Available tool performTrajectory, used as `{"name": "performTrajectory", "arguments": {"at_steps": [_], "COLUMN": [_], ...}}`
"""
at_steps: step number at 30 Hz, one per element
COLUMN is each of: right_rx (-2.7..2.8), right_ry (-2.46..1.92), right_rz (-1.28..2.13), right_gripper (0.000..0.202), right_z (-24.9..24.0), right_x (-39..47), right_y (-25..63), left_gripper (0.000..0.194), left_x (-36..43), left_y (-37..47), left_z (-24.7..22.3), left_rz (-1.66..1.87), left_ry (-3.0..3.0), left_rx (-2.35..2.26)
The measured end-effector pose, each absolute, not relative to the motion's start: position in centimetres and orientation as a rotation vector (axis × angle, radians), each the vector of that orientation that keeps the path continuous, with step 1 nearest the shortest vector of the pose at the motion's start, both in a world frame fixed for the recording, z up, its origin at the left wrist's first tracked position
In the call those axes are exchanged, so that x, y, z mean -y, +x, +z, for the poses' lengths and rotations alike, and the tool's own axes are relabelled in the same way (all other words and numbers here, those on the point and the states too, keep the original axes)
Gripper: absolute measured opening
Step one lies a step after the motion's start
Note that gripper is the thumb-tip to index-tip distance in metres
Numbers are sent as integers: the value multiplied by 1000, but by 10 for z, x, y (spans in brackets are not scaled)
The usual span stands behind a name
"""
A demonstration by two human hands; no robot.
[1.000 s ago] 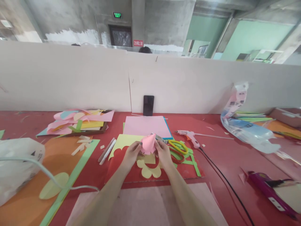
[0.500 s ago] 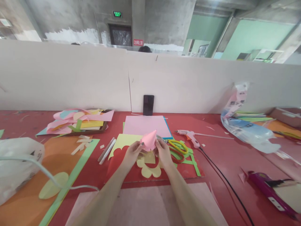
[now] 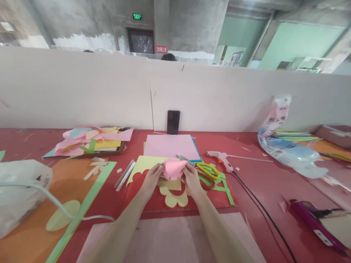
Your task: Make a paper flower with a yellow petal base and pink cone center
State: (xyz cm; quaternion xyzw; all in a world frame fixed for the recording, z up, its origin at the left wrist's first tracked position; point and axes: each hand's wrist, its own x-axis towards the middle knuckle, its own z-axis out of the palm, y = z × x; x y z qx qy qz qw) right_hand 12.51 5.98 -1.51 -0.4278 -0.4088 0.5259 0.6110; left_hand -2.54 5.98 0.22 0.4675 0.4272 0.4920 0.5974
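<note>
A pink paper cone (image 3: pixel 174 168) is held between both hands, its tip pointing right. My left hand (image 3: pixel 152 177) pinches its left edge. My right hand (image 3: pixel 192 176) grips it near the tip on the right. Beneath the hands lie a pale yellow scalloped paper shape (image 3: pixel 175 200) and a red sheet (image 3: pixel 148 200). Yellow-handled scissors (image 3: pixel 208 171) and red-handled scissors (image 3: pixel 206 181) rest just right of my right hand. Behind the cone is a pink sheet (image 3: pixel 170 145) over a blue one.
A glue gun (image 3: pixel 223 159) with a black cable lies to the right, near a plastic bag (image 3: pixel 293 151) and a purple power strip (image 3: pixel 315 226). Left are markers (image 3: pixel 126 175), a tray of paper scraps (image 3: pixel 120 148) and a white bag (image 3: pixel 22 190). A phone (image 3: pixel 173 122) leans on the partition.
The pink cone has turned in my hands: its tip, which pointed up and right, now points right. Both hands have shifted slightly around it.
</note>
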Motion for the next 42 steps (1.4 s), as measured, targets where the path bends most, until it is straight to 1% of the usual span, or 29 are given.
{"name": "performTrajectory", "arguments": {"at_steps": [19,26,36,42], "right_rx": [946,943,943,908], "right_ry": [-993,-999,-1001,-996], "right_rz": [1225,1172,1184,1192], "right_gripper": [25,23,26,31], "right_z": [-13,-16,-14,-10], "right_x": [-57,-60,-59,-57], "right_y": [126,125,125,123], "left_gripper": [30,33,28,28], "left_x": [-57,-52,-56,-57], "left_y": [-21,-19,-20,-21], "left_z": [6,11,3,3], "left_rz": [1118,1023,1093,1070], "left_ry": [1138,1171,1206,1280], "left_rx": [-986,-1018,-999,-977]}}
